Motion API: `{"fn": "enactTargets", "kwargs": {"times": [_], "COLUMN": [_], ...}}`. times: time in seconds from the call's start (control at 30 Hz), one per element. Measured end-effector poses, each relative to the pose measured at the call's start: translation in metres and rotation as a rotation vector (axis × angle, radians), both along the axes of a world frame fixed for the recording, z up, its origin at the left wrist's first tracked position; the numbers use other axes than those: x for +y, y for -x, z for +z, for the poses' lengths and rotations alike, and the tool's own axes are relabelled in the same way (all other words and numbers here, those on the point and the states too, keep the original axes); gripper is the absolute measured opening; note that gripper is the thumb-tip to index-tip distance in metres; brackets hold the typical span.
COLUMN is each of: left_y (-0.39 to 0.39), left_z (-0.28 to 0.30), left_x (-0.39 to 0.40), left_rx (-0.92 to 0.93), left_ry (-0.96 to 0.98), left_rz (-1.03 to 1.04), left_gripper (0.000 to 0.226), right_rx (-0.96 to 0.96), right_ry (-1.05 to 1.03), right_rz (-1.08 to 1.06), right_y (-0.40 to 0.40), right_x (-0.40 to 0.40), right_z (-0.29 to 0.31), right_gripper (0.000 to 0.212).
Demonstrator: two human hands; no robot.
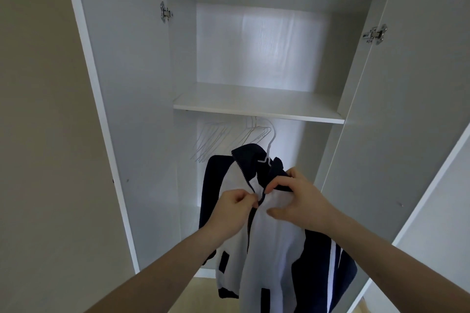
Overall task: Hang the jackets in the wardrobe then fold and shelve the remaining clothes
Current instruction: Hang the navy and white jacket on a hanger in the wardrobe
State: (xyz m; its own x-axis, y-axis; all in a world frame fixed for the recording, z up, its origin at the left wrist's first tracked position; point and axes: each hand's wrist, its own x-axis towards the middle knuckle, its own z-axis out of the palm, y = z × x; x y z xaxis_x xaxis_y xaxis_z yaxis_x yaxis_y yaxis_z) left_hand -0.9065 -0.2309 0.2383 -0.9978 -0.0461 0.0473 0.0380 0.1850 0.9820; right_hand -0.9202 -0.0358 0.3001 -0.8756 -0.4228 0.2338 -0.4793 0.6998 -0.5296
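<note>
White jacket [269, 241] between pinching hands [235, 207]

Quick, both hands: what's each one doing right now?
Left hand: pinching the jacket at the zipper.
Right hand: gripping the jacket's front by the collar.

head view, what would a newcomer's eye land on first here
First the navy and white zip jacket on a white hanger, low in the middle, with the left hand and right hand pinching its front at the zipper. Behind it stands the open white wardrobe, its shelf bare and spare hangers underneath.
</note>
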Motion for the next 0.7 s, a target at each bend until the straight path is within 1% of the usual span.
{"fn": "enactTargets", "kwargs": {"times": [0.07, 0.17, 0.23, 0.3, 0.33, 0.4, 0.5, 0.6, 0.7], "left_y": [-0.001, 0.003, 0.008, 0.009, 0.008, 0.008, 0.009, 0.006, 0.009], "left_z": [0.016, 0.042, 0.049, 0.046, 0.043, 0.043, 0.048, 0.045, 0.046], "left_x": [-0.002, -0.007, -0.009, -0.01, -0.011, -0.015, -0.018, -0.015, -0.018], "left_rx": [0.037, 0.064, 0.017, -0.097, -0.15, -0.154, -0.066, -0.044, -0.03], "left_ry": [0.015, 0.012, 0.087, 0.194, 0.217, 0.176, 0.048, 0.085, 0.075], "left_rz": [0.028, 0.068, 0.043, -0.033, -0.063, -0.052, 0.022, 0.015, 0.016], "left_gripper": [0.032, 0.028, 0.029, 0.032, 0.027, 0.024, 0.028, 0.029, 0.029], "right_rx": [0.024, 0.063, 0.097, 0.097, 0.084, 0.062, 0.047, 0.002, -0.067], "right_ry": [-0.019, 0.002, 0.009, 0.017, 0.016, 0.007, 0.022, 0.049, 0.086], "right_rz": [-0.017, -0.027, -0.032, -0.025, -0.017, -0.009, -0.023, -0.01, -0.012], "right_y": [0.0, 0.0, 0.002, 0.002, 0.001, -0.001, -0.003, -0.003, -0.002], "right_x": [-0.002, -0.004, -0.005, -0.005, -0.005, -0.006, -0.008, -0.009, -0.011], "right_z": [-0.003, -0.003, -0.001, 0.0, -0.002, -0.006, -0.007, -0.008, -0.011], "right_gripper": [0.039, 0.034, 0.031, 0.029, 0.028, 0.027, 0.026, 0.024, 0.023]}}
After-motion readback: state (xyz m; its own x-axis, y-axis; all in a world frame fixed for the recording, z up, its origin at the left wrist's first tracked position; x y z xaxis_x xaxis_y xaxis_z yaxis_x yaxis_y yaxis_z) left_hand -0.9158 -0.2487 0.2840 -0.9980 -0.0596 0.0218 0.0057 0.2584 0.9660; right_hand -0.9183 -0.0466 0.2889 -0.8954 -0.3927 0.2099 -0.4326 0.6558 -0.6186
